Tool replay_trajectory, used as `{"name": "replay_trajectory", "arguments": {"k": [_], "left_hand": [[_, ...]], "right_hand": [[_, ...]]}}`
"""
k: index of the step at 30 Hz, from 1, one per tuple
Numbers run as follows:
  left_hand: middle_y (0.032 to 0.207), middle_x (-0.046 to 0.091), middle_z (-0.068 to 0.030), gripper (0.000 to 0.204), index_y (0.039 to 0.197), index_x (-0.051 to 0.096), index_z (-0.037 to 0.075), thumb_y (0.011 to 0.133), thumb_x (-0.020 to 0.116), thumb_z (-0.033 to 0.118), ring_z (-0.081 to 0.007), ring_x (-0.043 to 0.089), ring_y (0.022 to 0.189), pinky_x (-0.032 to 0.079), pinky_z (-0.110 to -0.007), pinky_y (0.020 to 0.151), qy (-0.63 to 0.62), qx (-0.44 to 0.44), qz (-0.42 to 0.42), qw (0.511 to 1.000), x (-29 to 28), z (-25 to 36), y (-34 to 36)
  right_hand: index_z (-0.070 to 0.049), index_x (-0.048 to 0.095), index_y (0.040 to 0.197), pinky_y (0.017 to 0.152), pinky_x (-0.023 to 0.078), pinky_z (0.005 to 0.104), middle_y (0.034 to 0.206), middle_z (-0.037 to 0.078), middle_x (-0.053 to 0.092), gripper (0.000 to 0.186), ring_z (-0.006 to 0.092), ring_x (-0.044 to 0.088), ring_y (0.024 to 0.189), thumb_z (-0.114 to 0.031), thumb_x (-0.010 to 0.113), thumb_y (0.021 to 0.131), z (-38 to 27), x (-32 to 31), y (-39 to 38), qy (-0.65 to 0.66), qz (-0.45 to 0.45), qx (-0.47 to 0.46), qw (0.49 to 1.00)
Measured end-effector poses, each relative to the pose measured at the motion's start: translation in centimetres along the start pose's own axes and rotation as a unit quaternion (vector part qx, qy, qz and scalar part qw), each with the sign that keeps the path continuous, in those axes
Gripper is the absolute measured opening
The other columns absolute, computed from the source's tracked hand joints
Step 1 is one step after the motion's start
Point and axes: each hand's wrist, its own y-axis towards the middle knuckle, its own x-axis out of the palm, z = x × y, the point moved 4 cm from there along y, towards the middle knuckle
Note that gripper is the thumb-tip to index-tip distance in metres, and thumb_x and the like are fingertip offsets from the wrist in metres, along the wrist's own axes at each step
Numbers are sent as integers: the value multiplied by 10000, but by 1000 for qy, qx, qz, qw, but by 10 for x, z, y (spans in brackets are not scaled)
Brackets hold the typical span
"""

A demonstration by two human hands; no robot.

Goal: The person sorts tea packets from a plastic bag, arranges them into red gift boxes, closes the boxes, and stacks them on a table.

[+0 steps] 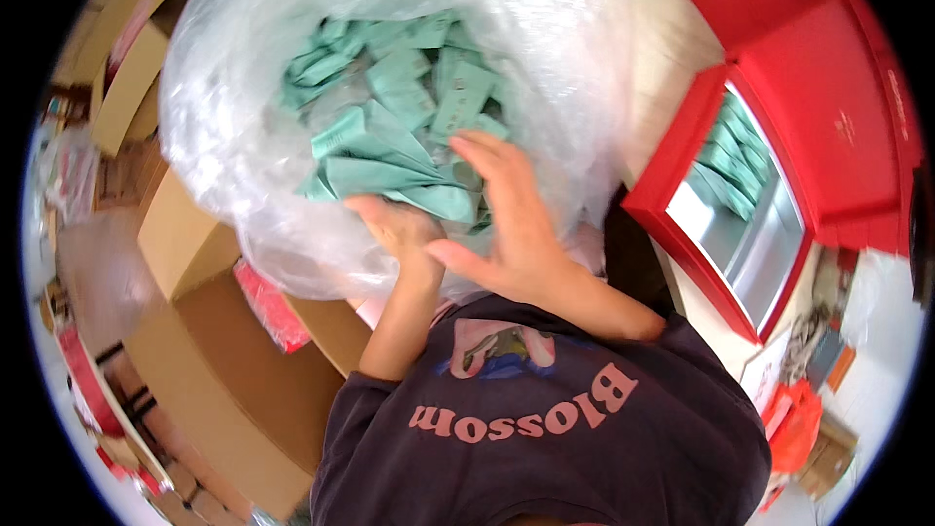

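Note:
A large clear plastic bag stands open in front of me, with many small green packets loose inside. My left hand is at the bag's near side, its fingers partly hidden under a crumpled green packet that it holds. Just to the right, my right hand reaches over the packets with fingers stretched out and thumb apart. Its fingertips are near the packets, and I cannot tell whether they touch. The two hands come close together at the wrist and thumb.
On the right, an open red box with a pale interior holds green packets. An open cardboard box stands at the lower left, with a pink-red package by its flap. An orange-red bag lies at the lower right.

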Motion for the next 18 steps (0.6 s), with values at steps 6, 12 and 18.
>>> {"name": "replay_trajectory", "arguments": {"k": [6, 12, 18], "left_hand": [[1345, 427, -151, 850, 1357, 327, -20, 913, 191, 691, -273, 386, 1270, 280, -408, 1073, -149, 17, -343, 927, 30, -6, -38], [1182, 496, -126, 594, 1286, 410, -14, 970, 364, 487, -218, 471, 1095, 350, -368, 984, -62, 118, -468, 874, 82, 50, -71], [1098, 528, -94, 309, 1216, 474, 10, 948, 486, 164, -155, 502, 981, 401, -303, 899, -47, -19, -504, 862, 84, 39, -75]], "right_hand": [[4, 523, 1116, 784, 477, 375, 1034, 155, 584, 467, 303, 601, 887, -252, 732, 786, 1, -76, -10, -64, -39, 106, 992], [-11, 589, 993, 699, 476, 300, 895, 131, 594, 349, 260, 605, 812, -216, 752, 762, -28, -236, -36, -213, -55, 122, 968], [-28, 621, 927, 637, 502, 355, 849, 88, 621, 302, 258, 607, 807, -216, 747, 728, -12, -281, -66, -503, -100, 234, 826]]}}
